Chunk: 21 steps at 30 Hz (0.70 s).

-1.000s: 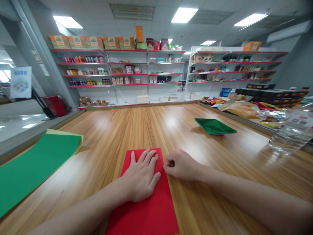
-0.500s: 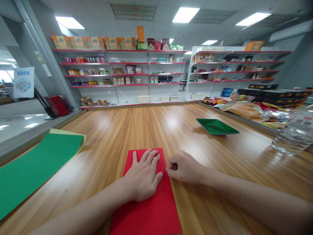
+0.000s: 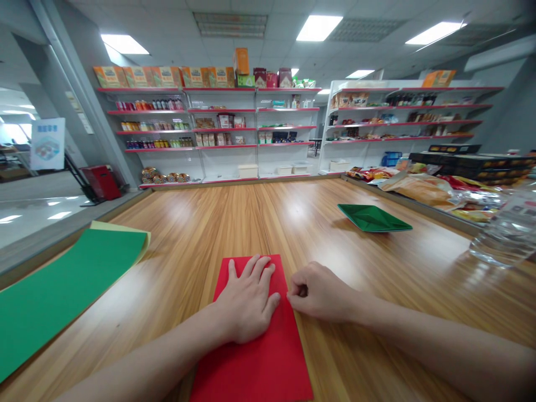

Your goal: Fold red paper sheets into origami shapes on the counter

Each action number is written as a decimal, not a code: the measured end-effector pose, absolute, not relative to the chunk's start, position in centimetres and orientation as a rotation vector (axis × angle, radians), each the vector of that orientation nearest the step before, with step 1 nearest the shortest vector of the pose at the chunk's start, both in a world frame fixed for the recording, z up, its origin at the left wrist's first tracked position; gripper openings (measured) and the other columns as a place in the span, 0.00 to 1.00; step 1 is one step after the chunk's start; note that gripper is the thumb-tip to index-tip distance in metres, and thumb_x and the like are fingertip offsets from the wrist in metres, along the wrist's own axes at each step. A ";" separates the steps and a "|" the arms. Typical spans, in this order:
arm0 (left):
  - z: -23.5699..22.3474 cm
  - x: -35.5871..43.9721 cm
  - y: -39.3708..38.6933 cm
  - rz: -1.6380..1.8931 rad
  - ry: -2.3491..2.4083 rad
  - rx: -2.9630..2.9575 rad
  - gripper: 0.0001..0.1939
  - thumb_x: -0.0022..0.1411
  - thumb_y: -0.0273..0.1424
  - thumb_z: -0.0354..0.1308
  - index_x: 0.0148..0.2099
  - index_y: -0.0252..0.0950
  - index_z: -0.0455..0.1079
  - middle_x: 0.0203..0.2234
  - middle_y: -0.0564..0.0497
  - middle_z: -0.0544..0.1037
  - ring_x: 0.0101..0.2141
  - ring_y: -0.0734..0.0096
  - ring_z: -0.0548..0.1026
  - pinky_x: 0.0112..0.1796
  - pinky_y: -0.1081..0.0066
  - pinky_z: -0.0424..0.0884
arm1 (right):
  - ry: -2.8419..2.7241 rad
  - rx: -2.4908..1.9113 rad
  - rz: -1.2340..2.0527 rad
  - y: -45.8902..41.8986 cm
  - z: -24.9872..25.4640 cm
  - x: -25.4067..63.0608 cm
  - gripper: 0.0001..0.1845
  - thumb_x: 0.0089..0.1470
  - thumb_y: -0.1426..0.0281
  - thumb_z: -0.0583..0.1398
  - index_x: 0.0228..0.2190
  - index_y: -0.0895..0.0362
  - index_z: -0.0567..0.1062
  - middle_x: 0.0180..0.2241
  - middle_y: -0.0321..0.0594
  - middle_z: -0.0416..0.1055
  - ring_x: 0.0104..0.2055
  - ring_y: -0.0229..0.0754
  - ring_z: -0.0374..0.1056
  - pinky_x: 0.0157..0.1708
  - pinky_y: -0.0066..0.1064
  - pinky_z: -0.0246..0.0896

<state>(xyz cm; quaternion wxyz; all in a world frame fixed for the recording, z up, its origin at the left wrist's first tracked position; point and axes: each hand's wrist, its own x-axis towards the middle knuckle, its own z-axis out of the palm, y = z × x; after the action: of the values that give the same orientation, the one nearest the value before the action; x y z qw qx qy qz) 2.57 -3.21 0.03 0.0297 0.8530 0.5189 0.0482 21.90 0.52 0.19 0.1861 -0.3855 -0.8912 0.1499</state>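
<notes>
A red sheet of paper (image 3: pixel 259 365), narrow and apparently folded, lies lengthwise on the wooden table before me. My left hand (image 3: pixel 250 298) rests flat on its upper part, fingers spread and pointing away from me. At the paper's right edge, my right hand (image 3: pixel 314 293) is curled into a loose fist, with a hollow showing inside the fingers. Its thumb side meets that edge, and I see nothing held in it. A folded green paper piece (image 3: pixel 374 217) sits farther back on the right. To the left are green sheets (image 3: pixel 71 285) with a pale yellow one beneath, their far end lifted.
A clear plastic bottle (image 3: pixel 505 234) stands at the right side of the table (image 3: pixel 218 218). Packaged snacks (image 3: pixel 422 190) and stacked black boxes (image 3: pixel 473 164) lie beyond the right rim. Stocked shelves (image 3: pixel 226 129) line the back. A red box on a trolley (image 3: pixel 100 181) is at left.
The whole view has shifted slightly down and to the right. Both hands and the red paper keep nearly the same places relative to each other.
</notes>
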 end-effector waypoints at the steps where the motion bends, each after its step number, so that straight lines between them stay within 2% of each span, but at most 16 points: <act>1: 0.0 2.6 -3.2 0.146 1.601 2.625 0.31 0.67 0.44 0.33 0.65 0.31 0.50 0.64 0.37 0.51 0.63 0.47 0.47 0.55 0.34 0.46 | -2.513 -1.089 0.417 0.4 0.2 21.9 0.08 0.41 0.75 0.56 0.15 0.61 0.71 0.14 0.34 0.65 0.17 0.29 0.53 0.18 0.22 0.44; 12: -0.2 2.7 -3.1 0.156 1.609 2.641 0.31 0.67 0.44 0.33 0.64 0.31 0.51 0.63 0.37 0.52 0.62 0.47 0.48 0.55 0.35 0.45 | -2.505 -1.119 0.401 0.0 0.4 21.8 0.08 0.41 0.74 0.57 0.15 0.61 0.72 0.14 0.34 0.66 0.17 0.29 0.53 0.18 0.23 0.44; 17: -0.4 1.9 -2.1 0.156 1.776 2.547 0.31 0.67 0.44 0.31 0.64 0.30 0.51 0.64 0.36 0.51 0.62 0.45 0.47 0.53 0.32 0.46 | -2.520 -1.135 0.534 -0.7 0.4 21.8 0.07 0.41 0.75 0.57 0.16 0.61 0.72 0.15 0.35 0.67 0.17 0.29 0.54 0.17 0.22 0.44; 21: -0.4 1.4 -1.7 0.137 1.793 2.531 0.31 0.67 0.44 0.32 0.64 0.31 0.51 0.64 0.37 0.50 0.63 0.46 0.46 0.54 0.34 0.46 | -2.486 -1.127 0.573 -0.9 0.0 21.6 0.06 0.41 0.75 0.57 0.17 0.60 0.73 0.16 0.35 0.68 0.17 0.30 0.55 0.17 0.22 0.44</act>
<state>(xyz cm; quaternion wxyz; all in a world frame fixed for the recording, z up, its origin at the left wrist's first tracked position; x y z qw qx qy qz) 1.41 -1.68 -0.44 0.0182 0.8150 0.5774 0.0442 21.58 -0.88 -0.03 0.1754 -0.3978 -0.8776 0.2022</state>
